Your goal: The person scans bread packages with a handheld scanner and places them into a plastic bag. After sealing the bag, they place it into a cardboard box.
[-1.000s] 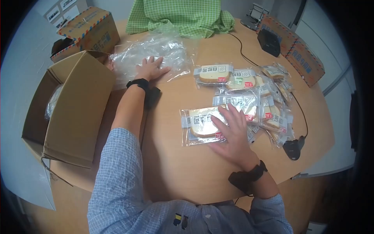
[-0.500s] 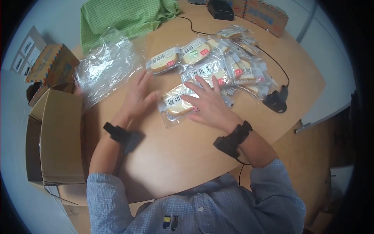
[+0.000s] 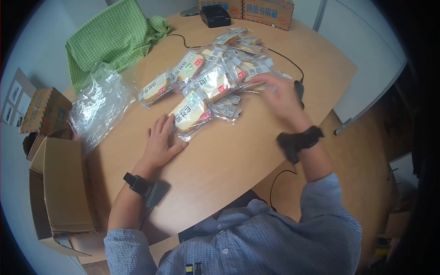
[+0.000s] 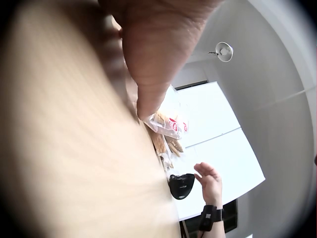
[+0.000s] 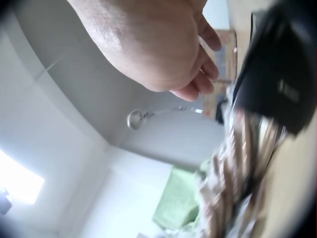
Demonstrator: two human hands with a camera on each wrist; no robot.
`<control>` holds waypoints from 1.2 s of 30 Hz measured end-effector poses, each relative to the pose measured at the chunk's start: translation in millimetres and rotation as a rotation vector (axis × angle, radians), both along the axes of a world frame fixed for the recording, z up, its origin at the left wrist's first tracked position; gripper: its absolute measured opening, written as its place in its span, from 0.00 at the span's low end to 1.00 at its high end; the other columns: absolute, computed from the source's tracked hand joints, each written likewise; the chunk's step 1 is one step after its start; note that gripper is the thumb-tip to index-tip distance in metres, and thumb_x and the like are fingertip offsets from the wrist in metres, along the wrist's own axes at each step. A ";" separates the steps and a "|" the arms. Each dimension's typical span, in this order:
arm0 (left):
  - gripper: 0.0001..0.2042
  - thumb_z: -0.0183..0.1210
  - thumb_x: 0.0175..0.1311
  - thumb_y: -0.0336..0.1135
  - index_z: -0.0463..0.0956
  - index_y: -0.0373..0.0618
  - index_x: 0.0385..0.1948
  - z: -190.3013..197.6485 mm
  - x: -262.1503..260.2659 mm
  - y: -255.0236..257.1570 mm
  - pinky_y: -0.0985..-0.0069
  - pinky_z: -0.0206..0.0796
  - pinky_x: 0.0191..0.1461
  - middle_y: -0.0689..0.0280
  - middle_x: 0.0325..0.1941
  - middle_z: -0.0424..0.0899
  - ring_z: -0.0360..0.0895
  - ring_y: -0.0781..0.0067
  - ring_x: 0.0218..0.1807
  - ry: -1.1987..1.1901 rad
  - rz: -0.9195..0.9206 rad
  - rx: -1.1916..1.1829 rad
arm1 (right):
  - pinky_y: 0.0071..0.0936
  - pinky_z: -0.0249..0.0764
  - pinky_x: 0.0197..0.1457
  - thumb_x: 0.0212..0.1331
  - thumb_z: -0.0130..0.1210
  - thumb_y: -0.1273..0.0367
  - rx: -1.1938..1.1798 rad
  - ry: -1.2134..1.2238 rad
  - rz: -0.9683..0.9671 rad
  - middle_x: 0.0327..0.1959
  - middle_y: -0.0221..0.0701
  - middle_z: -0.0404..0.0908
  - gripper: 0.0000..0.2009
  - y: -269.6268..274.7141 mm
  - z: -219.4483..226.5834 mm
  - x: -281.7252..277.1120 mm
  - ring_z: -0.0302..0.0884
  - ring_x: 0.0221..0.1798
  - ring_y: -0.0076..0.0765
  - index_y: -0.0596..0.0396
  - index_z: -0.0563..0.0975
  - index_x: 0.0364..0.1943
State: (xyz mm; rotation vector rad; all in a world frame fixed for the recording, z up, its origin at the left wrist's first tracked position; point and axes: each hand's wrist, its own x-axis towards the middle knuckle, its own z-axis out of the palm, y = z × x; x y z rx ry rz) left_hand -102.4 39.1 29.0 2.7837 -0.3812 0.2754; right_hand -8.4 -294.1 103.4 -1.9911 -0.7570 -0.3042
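Note:
Several clear-wrapped packs of sliced bread [image 3: 214, 82] lie in a spread pile across the middle of the table. My left hand [image 3: 159, 145] rests on the tabletop, its fingertips right at the edge of the nearest bread pack [image 3: 190, 114]. In the left wrist view the thumb of my left hand [image 4: 156, 54] lies close along the wood. To the right of the pile my right hand [image 3: 282, 98] is raised with loosely bent fingers and holds nothing. Beside it is a black device [image 5: 277, 74], which the hand partly hides in the head view.
Crumpled clear plastic [image 3: 98, 101] lies at the left, in front of a green checked cloth [image 3: 110, 41]. An open cardboard box [image 3: 66, 188] stands at the left edge. Printed cartons [image 3: 266, 13] and a black box [image 3: 215, 16] stand at the back, with a black cable [image 3: 288, 62] along the right.
My left hand has come off the clear plastic and moved to the nearest bread pack. My right hand has lifted from the packs and moved right. The head view has turned.

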 end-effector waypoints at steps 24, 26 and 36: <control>0.46 0.56 0.44 0.66 0.55 0.42 0.61 -2.5 3.0 -8.4 0.53 0.43 0.61 0.49 0.63 0.56 0.49 0.50 0.66 -0.014 0.040 0.018 | 0.32 0.64 0.60 0.46 0.51 0.78 0.026 -0.028 0.053 0.50 0.34 0.71 0.22 -106.9 16.7 2.4 0.68 0.55 0.33 0.57 0.67 0.50; 0.46 0.56 0.43 0.66 0.56 0.42 0.61 -2.2 3.2 -8.2 0.53 0.42 0.61 0.49 0.63 0.57 0.49 0.50 0.66 0.000 0.052 0.007 | 0.28 0.64 0.58 0.47 0.51 0.78 0.242 -0.090 0.124 0.47 0.31 0.73 0.21 -83.4 43.9 -17.1 0.69 0.53 0.29 0.56 0.69 0.49; 0.46 0.57 0.43 0.66 0.56 0.43 0.61 -1.4 3.5 -9.3 0.50 0.40 0.62 0.50 0.64 0.55 0.48 0.51 0.67 0.022 0.069 -0.066 | 0.30 0.69 0.44 0.54 0.50 0.60 0.583 -0.154 0.389 0.32 0.35 0.72 0.27 -15.0 78.9 -41.8 0.71 0.36 0.32 0.63 0.62 0.55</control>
